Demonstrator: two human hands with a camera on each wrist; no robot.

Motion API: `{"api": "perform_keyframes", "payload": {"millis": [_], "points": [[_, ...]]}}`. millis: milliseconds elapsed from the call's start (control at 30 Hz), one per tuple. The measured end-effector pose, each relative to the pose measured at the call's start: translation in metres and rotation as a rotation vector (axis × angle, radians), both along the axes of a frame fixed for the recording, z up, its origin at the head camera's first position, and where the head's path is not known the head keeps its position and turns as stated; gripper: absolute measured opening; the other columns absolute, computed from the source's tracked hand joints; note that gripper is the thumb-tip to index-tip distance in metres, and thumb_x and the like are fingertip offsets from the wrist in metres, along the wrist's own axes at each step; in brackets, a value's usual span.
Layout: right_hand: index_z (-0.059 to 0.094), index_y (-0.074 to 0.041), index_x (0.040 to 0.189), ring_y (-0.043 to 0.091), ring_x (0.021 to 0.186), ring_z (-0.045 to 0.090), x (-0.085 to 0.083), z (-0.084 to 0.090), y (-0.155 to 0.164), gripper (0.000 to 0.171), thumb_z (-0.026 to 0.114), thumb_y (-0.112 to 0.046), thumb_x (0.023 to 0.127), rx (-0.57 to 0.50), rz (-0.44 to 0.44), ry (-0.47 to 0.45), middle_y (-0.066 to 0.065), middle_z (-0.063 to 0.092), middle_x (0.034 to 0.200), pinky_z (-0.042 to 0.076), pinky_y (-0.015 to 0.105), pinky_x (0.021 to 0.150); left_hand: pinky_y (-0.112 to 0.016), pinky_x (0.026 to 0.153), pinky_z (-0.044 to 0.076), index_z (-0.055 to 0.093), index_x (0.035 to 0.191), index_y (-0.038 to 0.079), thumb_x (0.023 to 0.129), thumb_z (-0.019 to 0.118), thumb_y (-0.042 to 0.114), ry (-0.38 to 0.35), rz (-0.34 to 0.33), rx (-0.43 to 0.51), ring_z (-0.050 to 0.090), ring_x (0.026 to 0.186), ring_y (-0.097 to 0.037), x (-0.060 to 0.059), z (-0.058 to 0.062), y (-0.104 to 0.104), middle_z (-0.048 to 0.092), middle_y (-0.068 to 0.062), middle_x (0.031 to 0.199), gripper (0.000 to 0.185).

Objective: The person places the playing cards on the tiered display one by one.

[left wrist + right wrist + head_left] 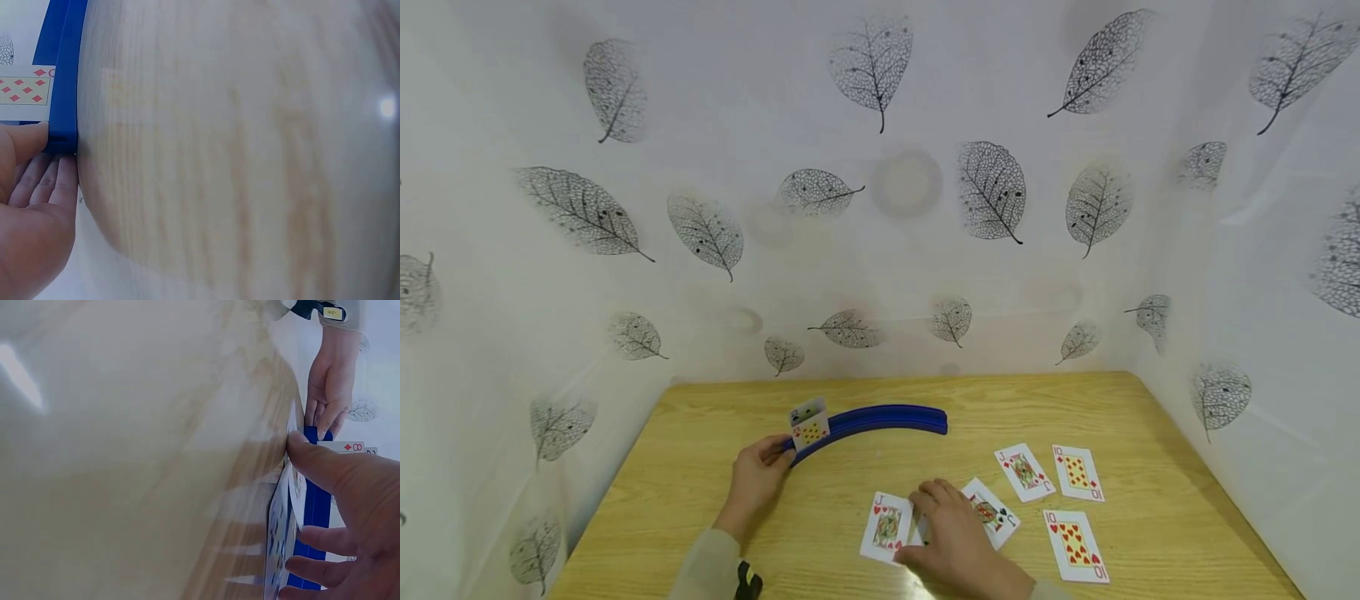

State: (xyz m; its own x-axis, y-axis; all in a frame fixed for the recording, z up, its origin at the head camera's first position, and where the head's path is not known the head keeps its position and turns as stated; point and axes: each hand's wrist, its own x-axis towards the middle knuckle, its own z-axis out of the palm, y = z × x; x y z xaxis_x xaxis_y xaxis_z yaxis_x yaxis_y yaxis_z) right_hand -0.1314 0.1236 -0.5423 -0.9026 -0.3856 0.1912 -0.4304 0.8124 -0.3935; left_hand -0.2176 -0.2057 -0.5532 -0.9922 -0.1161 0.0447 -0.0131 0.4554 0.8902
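My left hand point(757, 482) grips the left end of a curved blue card holder point(887, 415), thumb in front and fingers behind. Upright in that end stand an eight of diamonds point(810, 432) and, behind it, a black-suited card point(806, 412). My right hand point(957, 533) is over cards on the table, thumb and fingers at the right side of a jack of hearts point(885, 527). In the right wrist view that face card point(296, 481) tilts up between thumb and forefinger. A jack of spades point(992, 511) lies partly under this hand; another card there is mostly hidden.
To the right on the wooden table point(1150, 467) lie a jack of diamonds point(1025, 472), a ten of diamonds point(1077, 472) and a ten of hearts point(1076, 546), all face up. Leaf-printed curtains point(895, 250) enclose the table's back and sides.
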Motion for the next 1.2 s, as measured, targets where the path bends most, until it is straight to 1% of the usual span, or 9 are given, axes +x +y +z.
{"api": "perform_keyframes", "payload": {"millis": [133, 200, 333, 467, 567, 700, 867, 1067, 1200], "points": [[0.070, -0.011, 0.116, 0.029, 0.119, 0.064, -0.003, 0.001, -0.003, 0.066, 0.097, -0.045, 0.066, -0.047, -0.002, 0.054, 0.003, 0.070, 0.117, 0.054, 0.056, 0.106, -0.041, 0.101, 0.062, 0.069, 0.129, -0.006, 0.099, 0.069, 0.001, 0.000, 0.000, 0.004, 0.070, 0.121, -0.040, 0.000, 0.000, 0.000, 0.070, -0.028, 0.131, 0.031], [0.069, -0.014, 0.109, 0.025, 0.113, 0.065, -0.005, 0.002, -0.005, 0.056, 0.098, -0.039, 0.067, -0.080, 0.001, 0.046, -0.002, 0.070, 0.109, 0.055, 0.052, 0.101, -0.040, 0.100, 0.062, 0.069, 0.129, -0.006, 0.099, 0.069, 0.001, 0.000, 0.001, 0.007, 0.070, 0.120, -0.040, 0.000, 0.000, 0.000, 0.070, -0.028, 0.131, 0.031], [0.069, -0.017, 0.100, 0.024, 0.109, 0.066, -0.008, 0.004, -0.006, 0.036, 0.094, -0.028, 0.076, -0.164, 0.014, -0.041, -0.005, 0.072, 0.103, 0.057, 0.042, 0.092, -0.039, 0.099, 0.062, 0.070, 0.129, -0.006, 0.099, 0.069, 0.000, 0.004, 0.001, 0.008, 0.071, 0.120, -0.040, 0.000, 0.000, 0.000, 0.071, -0.028, 0.130, 0.031], [0.069, -0.017, 0.098, 0.021, 0.101, 0.068, -0.013, 0.008, -0.005, 0.024, 0.088, -0.019, 0.085, -0.296, 0.039, -0.145, -0.002, 0.074, 0.104, 0.058, 0.031, 0.081, -0.039, 0.100, 0.062, 0.069, 0.129, -0.006, 0.099, 0.069, 0.000, 0.006, -0.002, 0.011, 0.071, 0.120, -0.040, 0.000, 0.000, 0.000, 0.071, -0.027, 0.130, 0.031], [0.067, -0.014, 0.101, 0.013, 0.090, 0.070, -0.017, 0.011, -0.004, 0.021, 0.084, -0.013, 0.089, -0.400, 0.059, -0.215, -0.001, 0.076, 0.097, 0.057, 0.025, 0.076, -0.040, 0.100, 0.062, 0.070, 0.129, -0.005, 0.099, 0.070, 0.001, 0.008, -0.005, 0.012, 0.071, 0.120, -0.040, 0.000, 0.000, 0.000, 0.071, -0.027, 0.128, 0.031], [0.066, -0.013, 0.107, 0.007, 0.085, 0.071, -0.022, 0.016, -0.003, 0.022, 0.081, -0.009, 0.090, -0.461, 0.046, -0.263, -0.003, 0.077, 0.093, 0.059, 0.027, 0.078, -0.040, 0.100, 0.062, 0.070, 0.129, -0.006, 0.098, 0.070, 0.000, 0.010, -0.007, 0.016, 0.071, 0.120, -0.040, 0.000, 0.000, 0.000, 0.072, -0.027, 0.127, 0.031], [0.067, -0.011, 0.109, 0.016, 0.092, 0.075, -0.030, 0.020, -0.002, 0.021, 0.079, -0.007, 0.092, -0.520, 0.024, -0.241, -0.004, 0.077, 0.091, 0.065, 0.036, 0.088, -0.040, 0.100, 0.062, 0.070, 0.129, -0.006, 0.099, 0.070, 0.000, 0.008, -0.004, 0.024, 0.070, 0.120, -0.040, 0.000, 0.001, 0.001, 0.072, -0.027, 0.127, 0.031], [0.070, -0.010, 0.113, 0.013, 0.090, 0.072, -0.043, 0.031, 0.001, 0.017, 0.075, -0.009, 0.097, -0.570, 0.020, -0.250, -0.002, 0.076, 0.093, 0.061, 0.023, 0.081, -0.041, 0.099, 0.062, 0.070, 0.128, -0.006, 0.099, 0.069, 0.001, 0.011, -0.003, 0.018, 0.071, 0.118, -0.041, -0.001, 0.002, 0.000, 0.072, -0.027, 0.125, 0.030], [0.074, -0.009, 0.116, 0.008, 0.087, 0.070, -0.054, 0.036, 0.001, 0.017, 0.074, -0.011, 0.098, -0.566, 0.023, -0.222, 0.000, 0.075, 0.096, 0.059, 0.020, 0.077, -0.035, 0.094, 0.064, 0.070, 0.130, -0.004, 0.099, 0.069, 0.001, -0.002, -0.004, 0.022, 0.072, 0.118, -0.038, 0.000, 0.001, 0.000, 0.073, -0.026, 0.125, 0.031]]}}
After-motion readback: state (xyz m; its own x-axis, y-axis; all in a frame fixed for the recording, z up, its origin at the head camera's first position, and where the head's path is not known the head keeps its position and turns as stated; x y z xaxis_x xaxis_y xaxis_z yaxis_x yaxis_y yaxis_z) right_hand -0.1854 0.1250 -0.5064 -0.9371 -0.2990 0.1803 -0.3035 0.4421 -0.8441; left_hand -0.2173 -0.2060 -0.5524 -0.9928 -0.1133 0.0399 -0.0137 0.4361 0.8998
